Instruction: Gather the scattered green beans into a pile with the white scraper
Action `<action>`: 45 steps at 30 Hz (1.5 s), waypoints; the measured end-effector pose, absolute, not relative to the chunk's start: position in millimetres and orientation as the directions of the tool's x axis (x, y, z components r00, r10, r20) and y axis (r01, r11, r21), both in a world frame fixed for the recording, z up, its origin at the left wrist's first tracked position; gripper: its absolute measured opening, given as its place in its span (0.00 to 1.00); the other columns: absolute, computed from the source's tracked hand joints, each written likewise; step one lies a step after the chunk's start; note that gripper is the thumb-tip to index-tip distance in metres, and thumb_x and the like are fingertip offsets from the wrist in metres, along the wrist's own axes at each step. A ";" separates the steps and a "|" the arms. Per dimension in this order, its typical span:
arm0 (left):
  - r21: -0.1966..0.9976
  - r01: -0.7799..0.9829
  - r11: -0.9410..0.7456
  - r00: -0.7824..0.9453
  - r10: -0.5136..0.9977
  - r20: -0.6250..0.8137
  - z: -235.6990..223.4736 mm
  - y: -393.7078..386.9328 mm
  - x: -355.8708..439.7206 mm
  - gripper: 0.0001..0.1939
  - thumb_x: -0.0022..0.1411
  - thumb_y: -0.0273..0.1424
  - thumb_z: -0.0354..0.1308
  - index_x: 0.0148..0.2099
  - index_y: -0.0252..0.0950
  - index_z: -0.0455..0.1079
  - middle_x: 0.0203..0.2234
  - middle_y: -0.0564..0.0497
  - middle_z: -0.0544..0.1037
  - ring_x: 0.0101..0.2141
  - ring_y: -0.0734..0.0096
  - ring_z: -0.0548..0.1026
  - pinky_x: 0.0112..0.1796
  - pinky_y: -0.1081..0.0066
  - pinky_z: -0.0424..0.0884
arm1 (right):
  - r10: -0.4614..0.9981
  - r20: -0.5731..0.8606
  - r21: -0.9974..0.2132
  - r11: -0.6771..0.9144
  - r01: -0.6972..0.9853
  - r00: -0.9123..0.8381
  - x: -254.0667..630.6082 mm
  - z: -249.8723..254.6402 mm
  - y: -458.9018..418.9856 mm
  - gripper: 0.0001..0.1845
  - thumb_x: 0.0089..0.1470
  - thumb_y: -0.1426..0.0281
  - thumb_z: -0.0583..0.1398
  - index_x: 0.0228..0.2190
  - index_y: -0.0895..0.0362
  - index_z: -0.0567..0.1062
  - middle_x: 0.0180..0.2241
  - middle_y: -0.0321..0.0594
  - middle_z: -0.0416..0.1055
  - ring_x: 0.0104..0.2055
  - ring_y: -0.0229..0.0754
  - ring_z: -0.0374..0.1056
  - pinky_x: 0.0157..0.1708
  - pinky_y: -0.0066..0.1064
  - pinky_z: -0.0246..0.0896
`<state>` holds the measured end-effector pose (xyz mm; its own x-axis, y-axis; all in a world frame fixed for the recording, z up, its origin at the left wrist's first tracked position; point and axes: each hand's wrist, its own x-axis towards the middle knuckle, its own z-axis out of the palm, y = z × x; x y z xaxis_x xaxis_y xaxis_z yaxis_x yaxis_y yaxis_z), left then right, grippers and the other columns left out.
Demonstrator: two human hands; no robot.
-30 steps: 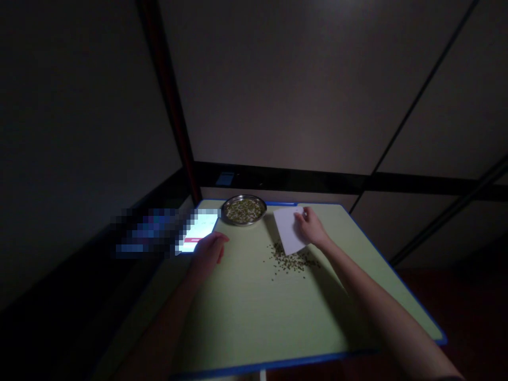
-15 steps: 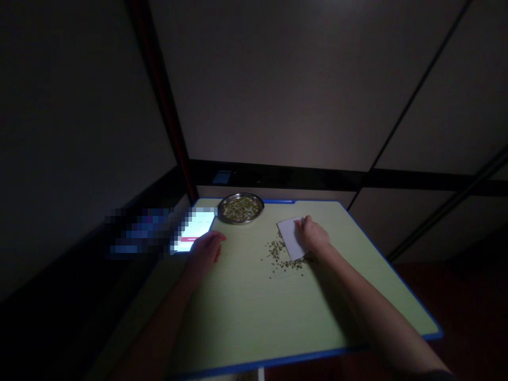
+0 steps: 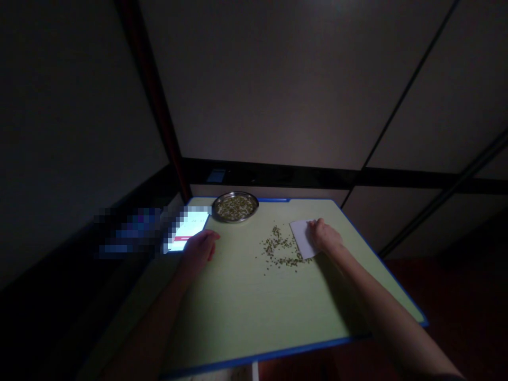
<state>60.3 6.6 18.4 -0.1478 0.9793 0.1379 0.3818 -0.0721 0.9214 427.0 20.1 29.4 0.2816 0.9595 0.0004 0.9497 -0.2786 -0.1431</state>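
Note:
My right hand [image 3: 326, 236] is closed on a white card [image 3: 305, 239], pinching it by its right side. The card is tilted above the table, its lower left edge beside a scatter of small green seeds or beans [image 3: 280, 248]. My left hand [image 3: 199, 250] hangs half-curled at the left, its thumb and fingers a little apart and nothing seen between them. It is nearest to a lit screen [image 3: 189, 227], whose lower right corner it partly covers. Farther back, a round metal dish [image 3: 256, 207] holds many of the same small green pieces.
The pale green table [image 3: 246, 312] has a blue rim [image 3: 301, 349]. Behind it stand large dark panels [image 3: 270, 95] with a black strip along them. The left side is blurred out by pixel blocks. A white piece [image 3: 255, 370] shows below the front edge.
My right hand and the card have moved right, away from the scattered pieces, uncovering more of them. My left hand stays by the screen. The whole view has shifted slightly.

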 end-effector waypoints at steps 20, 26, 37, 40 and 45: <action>0.904 0.423 -0.067 -0.131 0.982 0.134 25.1 4.9 60.8 0.12 0.54 0.40 0.49 0.29 0.37 0.66 0.11 0.60 0.63 0.15 0.73 0.62 0.21 0.72 0.58 | 0.909 -0.017 -0.198 -0.412 0.889 0.417 483.8 18.2 2.8 0.28 0.65 0.56 0.40 0.48 0.65 0.65 0.44 0.66 0.73 0.48 0.57 0.72 0.46 0.45 0.61; 0.895 0.445 -0.044 -0.138 0.983 0.117 22.6 7.2 58.1 0.12 0.54 0.40 0.49 0.30 0.37 0.67 0.10 0.59 0.63 0.15 0.72 0.62 0.20 0.72 0.57 | 0.903 -0.009 -0.284 -0.415 0.864 0.430 494.9 20.4 1.1 0.28 0.65 0.55 0.41 0.47 0.65 0.66 0.44 0.67 0.72 0.49 0.57 0.71 0.46 0.45 0.61; 0.870 0.488 -0.075 -0.113 0.983 0.147 12.2 12.7 49.0 0.16 0.57 0.44 0.49 0.30 0.37 0.68 0.11 0.59 0.63 0.16 0.71 0.63 0.21 0.72 0.58 | 0.808 0.080 -0.560 -0.448 0.697 0.584 514.8 16.6 5.5 0.29 0.62 0.53 0.44 0.46 0.64 0.68 0.45 0.66 0.72 0.49 0.57 0.70 0.46 0.41 0.60; 0.878 0.477 -0.042 -0.139 0.983 0.122 8.9 14.0 47.1 0.17 0.57 0.45 0.49 0.33 0.37 0.69 0.12 0.59 0.65 0.16 0.71 0.63 0.21 0.72 0.58 | 0.793 0.105 -0.659 -0.396 0.639 0.600 511.3 10.5 4.2 0.26 0.60 0.53 0.47 0.42 0.62 0.70 0.42 0.62 0.73 0.47 0.56 0.70 0.45 0.40 0.60; 0.874 0.486 -0.032 -0.140 0.984 0.114 2.7 17.1 43.4 0.18 0.58 0.46 0.50 0.34 0.36 0.69 0.12 0.59 0.64 0.17 0.71 0.63 0.21 0.72 0.58 | 0.799 0.125 -0.832 -0.239 0.502 0.588 507.5 10.3 0.7 0.23 0.56 0.52 0.50 0.35 0.59 0.72 0.34 0.50 0.75 0.40 0.51 0.70 0.38 0.36 0.62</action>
<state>43.4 17.1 2.7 -0.1398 0.9836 0.1136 0.4857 -0.0318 0.8736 507.5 0.7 10.3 0.5880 0.7991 0.1253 0.5016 -0.2387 -0.8315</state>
